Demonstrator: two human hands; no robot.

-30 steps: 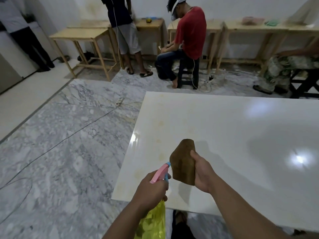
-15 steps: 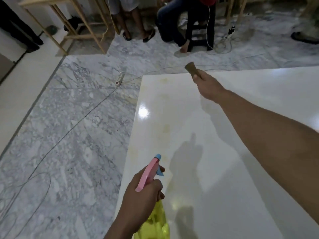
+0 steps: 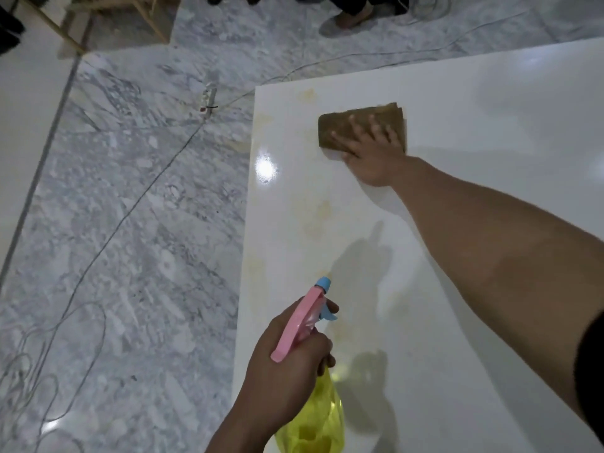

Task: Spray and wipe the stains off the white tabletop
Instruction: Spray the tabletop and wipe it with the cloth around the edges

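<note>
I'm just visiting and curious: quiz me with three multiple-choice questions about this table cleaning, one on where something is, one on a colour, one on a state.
1. Where is the brown cloth?
A. flat on the tabletop near its far left corner
B. on the floor
C. draped over the bottle

2. What colour is the spray bottle's body?
A. blue
B. yellow
C. white

3. How does the right hand meet the cloth?
A. pinches it in the air
B. presses it with spread fingers
C. is not touching it

Answers: 1 A, the cloth lies on the tabletop. 2 B, the spray bottle in the left hand is yellow. 3 B, the right hand lies flat on it.

no readable text, labels or numbers anywhere
</note>
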